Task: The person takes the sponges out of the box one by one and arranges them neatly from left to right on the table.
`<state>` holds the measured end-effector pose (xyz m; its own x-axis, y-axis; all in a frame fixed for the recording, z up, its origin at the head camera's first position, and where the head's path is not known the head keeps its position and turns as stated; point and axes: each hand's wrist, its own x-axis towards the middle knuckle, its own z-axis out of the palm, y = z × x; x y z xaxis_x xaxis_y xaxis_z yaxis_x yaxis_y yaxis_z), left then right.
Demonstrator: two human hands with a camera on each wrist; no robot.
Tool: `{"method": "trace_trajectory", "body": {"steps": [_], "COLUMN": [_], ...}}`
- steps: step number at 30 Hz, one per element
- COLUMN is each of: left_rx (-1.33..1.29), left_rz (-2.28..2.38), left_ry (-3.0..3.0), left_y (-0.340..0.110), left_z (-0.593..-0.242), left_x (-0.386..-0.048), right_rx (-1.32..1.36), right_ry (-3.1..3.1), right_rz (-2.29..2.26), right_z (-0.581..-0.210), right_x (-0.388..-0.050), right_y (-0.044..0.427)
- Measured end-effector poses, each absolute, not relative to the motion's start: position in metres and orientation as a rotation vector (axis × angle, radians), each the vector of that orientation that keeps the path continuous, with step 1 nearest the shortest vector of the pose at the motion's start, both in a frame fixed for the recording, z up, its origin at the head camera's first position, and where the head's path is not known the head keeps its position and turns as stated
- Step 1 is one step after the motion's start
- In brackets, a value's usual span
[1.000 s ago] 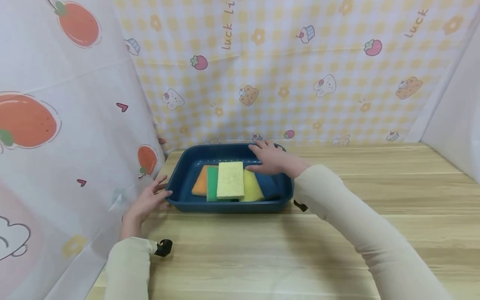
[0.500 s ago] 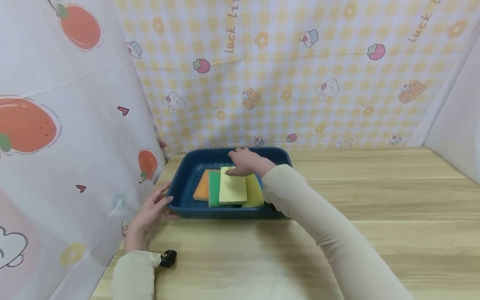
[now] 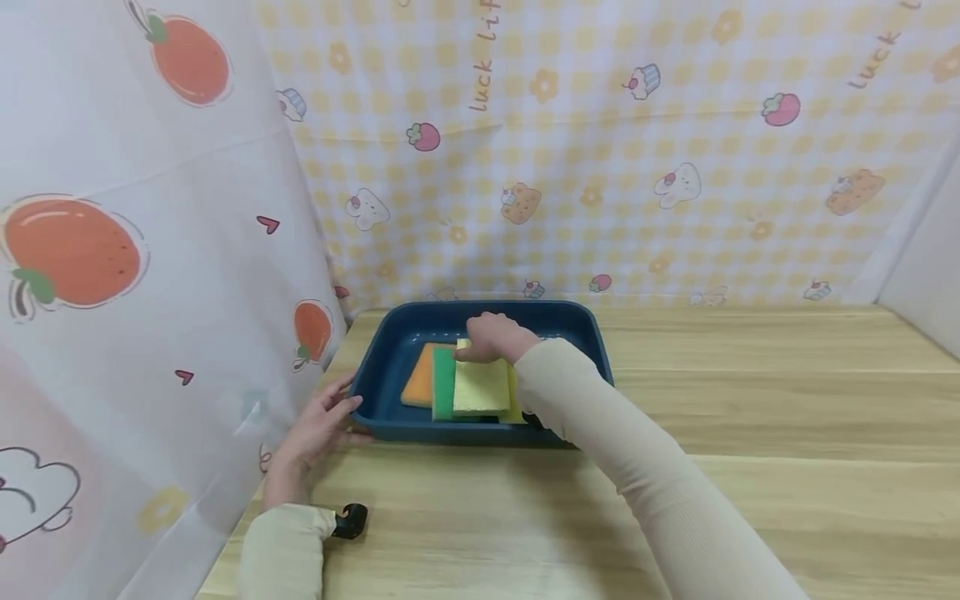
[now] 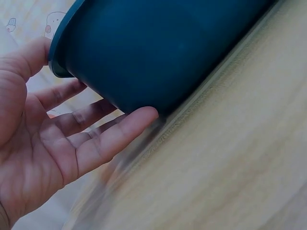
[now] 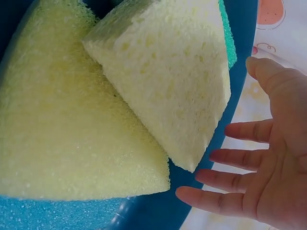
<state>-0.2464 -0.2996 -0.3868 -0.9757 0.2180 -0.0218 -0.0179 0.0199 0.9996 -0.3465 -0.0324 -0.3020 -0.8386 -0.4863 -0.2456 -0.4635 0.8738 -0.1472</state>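
Note:
A dark blue basin (image 3: 480,432) holds an orange sponge (image 3: 418,383), a green sponge (image 3: 443,392), a pale yellow sponge (image 3: 480,393) lying on top, a yellow sponge (image 5: 62,129) and a blue sponge (image 5: 57,214). My left hand (image 4: 53,134) touches the basin's left end, thumb at the rim and fairly straight fingers against the outer wall below. Over the far part of the pale yellow sponge hovers my right hand (image 3: 495,337). In the right wrist view its fingers are extended, apart from the sponges. My right sleeve hides the basin's right part in the head view.
The basin stands on a wood-grain table (image 3: 450,517), near its left and back edges. A checked cloth (image 3: 585,167) hangs behind, and a white printed cloth (image 3: 217,333) closes the left side. Black camera mounts sit on both wrists.
My right hand has moved left, from the basin's right end to over the pale yellow sponge. My left hand stays at the basin's left end. The head view has shifted slightly.

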Motion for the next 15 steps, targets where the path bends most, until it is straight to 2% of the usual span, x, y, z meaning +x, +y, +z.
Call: {"method": "trace_trajectory", "body": {"steps": [15], "left_rx": [0.164], "left_rz": [2.13], "left_ry": [2.075], "left_y": [-0.299], "left_z": [-0.388], "left_x": [-0.244], "right_rx": [-0.641], "right_ry": [2.757], "right_rz": [-0.072], "right_z": [-0.31], "right_x": [-0.35], "right_y": [-0.045]}}
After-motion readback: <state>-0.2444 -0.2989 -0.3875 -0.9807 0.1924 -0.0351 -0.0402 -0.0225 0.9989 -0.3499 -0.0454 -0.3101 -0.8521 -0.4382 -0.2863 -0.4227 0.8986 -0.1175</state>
